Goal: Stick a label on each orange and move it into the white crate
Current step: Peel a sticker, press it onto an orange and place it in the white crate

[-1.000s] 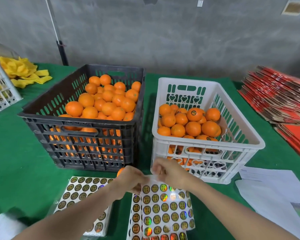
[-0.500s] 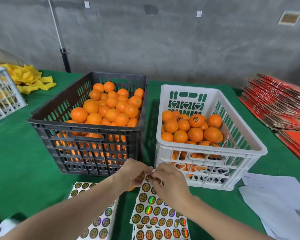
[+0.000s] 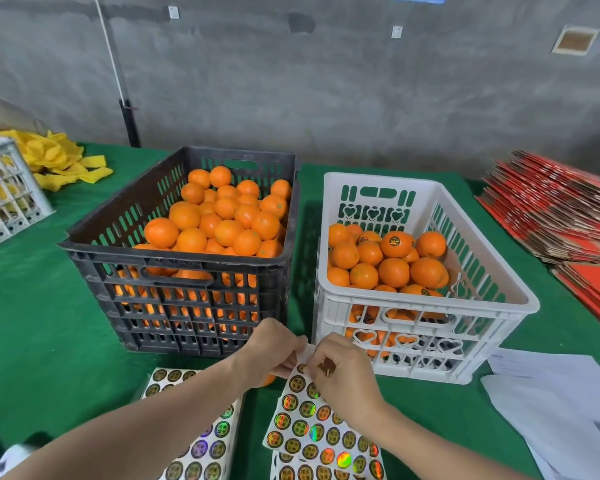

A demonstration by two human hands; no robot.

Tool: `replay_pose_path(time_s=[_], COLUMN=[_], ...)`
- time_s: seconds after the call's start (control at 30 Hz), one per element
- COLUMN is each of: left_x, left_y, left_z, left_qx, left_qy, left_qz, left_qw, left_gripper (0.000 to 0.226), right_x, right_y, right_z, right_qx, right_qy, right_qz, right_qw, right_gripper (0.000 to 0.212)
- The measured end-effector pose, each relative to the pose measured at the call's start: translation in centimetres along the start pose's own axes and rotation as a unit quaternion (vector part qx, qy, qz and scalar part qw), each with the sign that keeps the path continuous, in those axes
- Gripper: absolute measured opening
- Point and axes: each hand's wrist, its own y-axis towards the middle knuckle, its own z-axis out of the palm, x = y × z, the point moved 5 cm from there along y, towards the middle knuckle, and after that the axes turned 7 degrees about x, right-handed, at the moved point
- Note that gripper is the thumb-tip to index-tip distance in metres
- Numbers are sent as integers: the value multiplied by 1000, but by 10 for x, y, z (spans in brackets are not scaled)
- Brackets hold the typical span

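Your left hand point(image 3: 271, 351) pinches the top corner of the label sheet point(image 3: 309, 427) and holds it raised off the sheets beneath. A sliver of an orange point(image 3: 269, 380) shows under that palm. Your right hand point(image 3: 343, 379), touching the same corner, pinches a round label point(image 3: 326, 371) with curled fingers.

Just beyond your left knuckles stands the black crate point(image 3: 174, 261), heaped with oranges. Just beyond your right is the white crate point(image 3: 426, 301), part filled, its near wall close to your fingers. A narrow gap separates the two crates. Another label sheet point(image 3: 201, 445) lies under your left forearm and loose papers point(image 3: 551, 410) lie to your right, with bare green cloth point(image 3: 32, 323) far left.
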Motion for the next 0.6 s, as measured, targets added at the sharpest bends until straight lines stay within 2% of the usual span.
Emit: replay_pose_path(time_s=[0.1,0.17,0.23,0.3,0.33,0.4,0.43,0.47,0.53,0.6], left_x=[3,4,5,6,6,3,-3,-13,-39,-66], left_y=[4,7,8,8,6,2,-3,-10,-34,-59], left_z=[-1,-3,-3,-4,-2,-4,-8,-13,-31,-58], left_qx=[17,42,69,100,114,111,87,59,26,-15], left_qy=[-19,-8,7,33,76,265,359,410,372,306], left_qz=[-2,17,47,62,67,101,139,195,318,417], left_qw=[1000,999,996,993,988,953,919,889,871,855], left_gripper=[23,23,22,23,26,33,34,32,24,24], right_x=[6,0,-10,-17,-19,-20,-20,-20,-13,7], right_y=[-3,1,8,13,14,17,18,18,18,21], right_z=[-4,-11,-13,-8,-4,2,5,7,4,-11], right_qx=[-23,-31,14,87,111,139,152,162,152,84], right_qy=[48,120,153,111,84,29,0,-27,-50,-11], right_qz=[-47,-13,52,82,83,73,62,45,-2,-65], right_qw=[997,992,987,987,987,987,987,985,987,994], right_gripper=[24,25,38,52,56,60,61,62,64,61])
